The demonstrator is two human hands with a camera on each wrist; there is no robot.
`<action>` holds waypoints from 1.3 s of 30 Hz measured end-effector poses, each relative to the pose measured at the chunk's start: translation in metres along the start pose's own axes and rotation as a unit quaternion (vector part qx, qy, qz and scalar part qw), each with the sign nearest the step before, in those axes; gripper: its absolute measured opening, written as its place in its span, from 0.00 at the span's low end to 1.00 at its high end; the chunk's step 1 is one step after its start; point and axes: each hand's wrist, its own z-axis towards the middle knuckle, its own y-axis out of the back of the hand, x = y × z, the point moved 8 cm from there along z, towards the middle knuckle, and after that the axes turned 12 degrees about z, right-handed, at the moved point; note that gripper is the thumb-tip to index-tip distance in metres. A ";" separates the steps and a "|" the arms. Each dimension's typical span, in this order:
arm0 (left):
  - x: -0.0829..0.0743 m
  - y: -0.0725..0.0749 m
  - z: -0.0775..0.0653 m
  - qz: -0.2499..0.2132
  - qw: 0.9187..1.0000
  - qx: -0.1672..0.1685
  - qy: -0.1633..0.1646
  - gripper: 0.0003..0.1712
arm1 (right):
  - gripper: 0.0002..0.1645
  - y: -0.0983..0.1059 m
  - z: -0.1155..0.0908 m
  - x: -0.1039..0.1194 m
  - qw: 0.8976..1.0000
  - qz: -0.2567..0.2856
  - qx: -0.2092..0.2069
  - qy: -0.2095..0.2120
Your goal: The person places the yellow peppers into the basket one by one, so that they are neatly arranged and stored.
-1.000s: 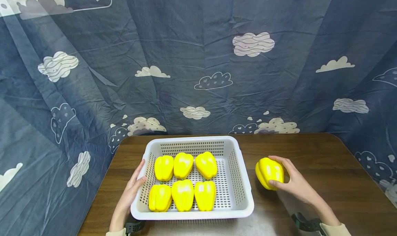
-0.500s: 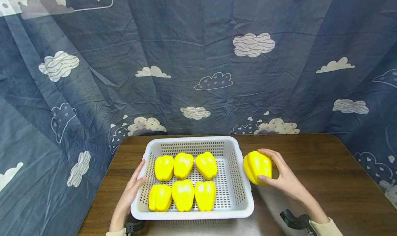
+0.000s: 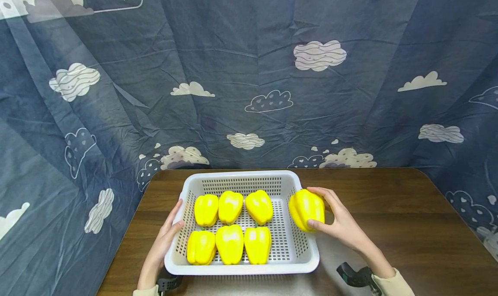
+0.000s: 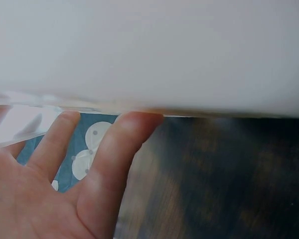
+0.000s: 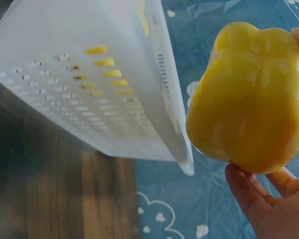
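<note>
My right hand (image 3: pixel 344 227) holds a glossy yellow bell pepper (image 3: pixel 305 210) between thumb and fingers, over the right rim of a white perforated plastic basket (image 3: pixel 241 269). The right wrist view has this pepper large, with fingertips at its lower end and side, beside the basket's slotted wall (image 5: pixel 114 30). Along the basket's left side lies my left hand (image 3: pixel 160 246), fingers extended and tips at the rim. Its thumb (image 4: pixel 119 159) meets the white wall in the left wrist view. Inside the basket, several yellow bell peppers (image 3: pixel 229 244) sit in two rows toward the left.
Under the basket is a dark brown wooden table (image 3: pixel 389 209), which extends farther on the right than on the left. Behind it hangs a dark blue curtain (image 3: pixel 218 127) with cloud prints. A black band (image 3: pixel 355 275) is on the right wrist.
My right hand has carried the bell pepper leftward from above the table to over the basket's right rim. The left hand and the basket have stayed in place.
</note>
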 end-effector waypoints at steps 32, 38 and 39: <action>0.001 0.000 0.000 0.006 1.000 -0.004 0.004 0.35 | 0.44 -0.055 0.005 -0.007 1.000 -0.015 0.019 0.010; 0.000 0.000 0.000 0.007 1.000 -0.004 0.002 0.35 | 0.45 -0.062 0.005 -0.007 0.999 -0.019 0.020 0.015; 0.000 0.000 0.000 0.008 1.000 -0.004 0.001 0.35 | 0.45 -0.063 0.005 -0.007 0.999 -0.022 0.022 0.016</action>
